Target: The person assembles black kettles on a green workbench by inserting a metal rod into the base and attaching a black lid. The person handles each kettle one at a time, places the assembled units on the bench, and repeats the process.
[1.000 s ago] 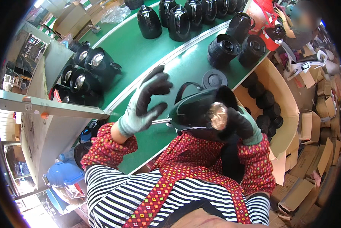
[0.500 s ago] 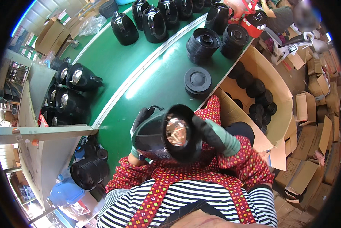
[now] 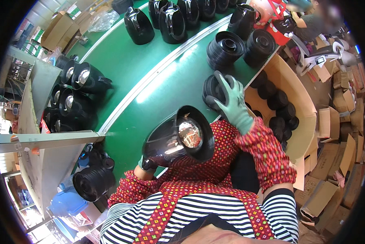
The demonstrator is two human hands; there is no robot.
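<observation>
A glossy black thermos jug point(image 3: 162, 140) is tilted over my lap, its wide open end turned to the right with a shiny silver liner point(image 3: 190, 134) showing inside. My left hand point(image 3: 148, 166), gloved, holds it at the lower left by the dark handle; most of those fingers are hidden. On the green table's near right edge, my right hand point(image 3: 233, 99) in a green and grey glove grips the top of a short stack of round black plastic rings point(image 3: 209, 91), thumb and fingers around its rim.
Taller stacks of black rings point(image 3: 223, 49) stand beyond. Black jugs point(image 3: 172, 24) line the far side past a metal rail point(image 3: 158, 69); more lie at left point(image 3: 85, 77). An open cardboard box point(image 3: 300, 93) of round black parts adjoins the table's right edge.
My right hand has left the jug's rim and reached up and right to the short ring stack. The jug has turned slightly, still in my left hand.
</observation>
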